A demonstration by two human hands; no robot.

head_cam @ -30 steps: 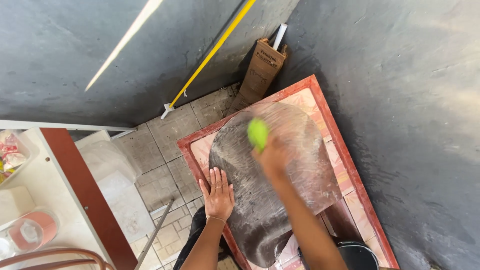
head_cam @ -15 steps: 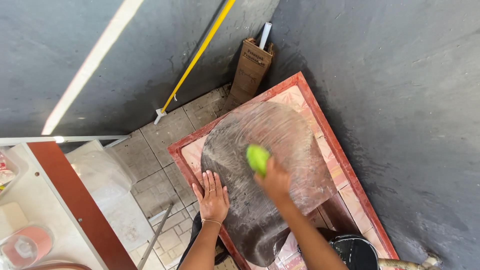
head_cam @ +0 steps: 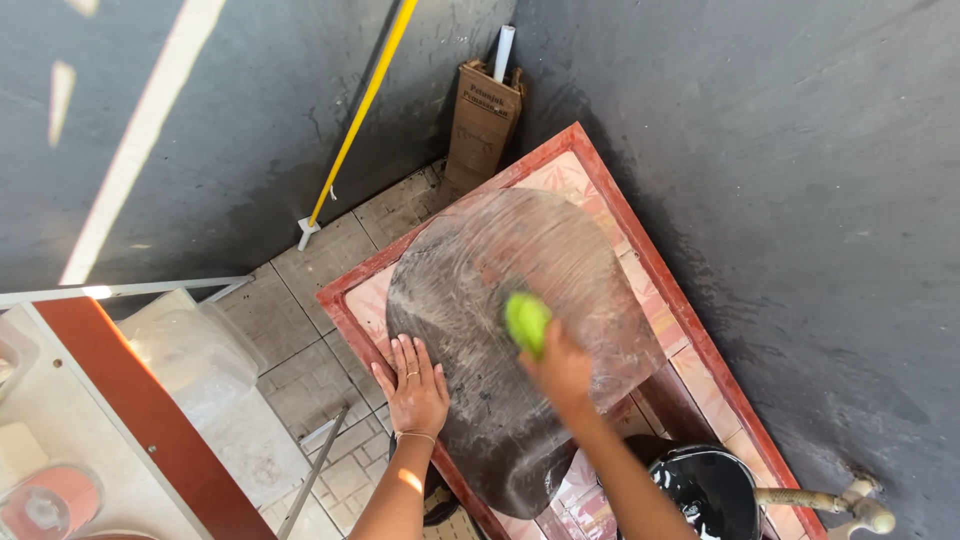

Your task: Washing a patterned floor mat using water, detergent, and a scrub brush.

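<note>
A big round dark metal pan, sooty and streaked with soapy film, lies across a red-rimmed tiled wash basin. My left hand lies flat with fingers spread on the pan's left edge. My right hand grips a bright green sponge and presses it onto the middle of the pan.
Dark grey walls meet in a corner where a cardboard box with a white tube stands. A yellow pole leans on the left wall. A black bucket and a tap are at the lower right. A white counter with a red edge is at the left.
My right hand has drawn the green sponge down the pan, from its upper part toward the middle. My left hand stays flat on the pan's edge. The view has shifted.
</note>
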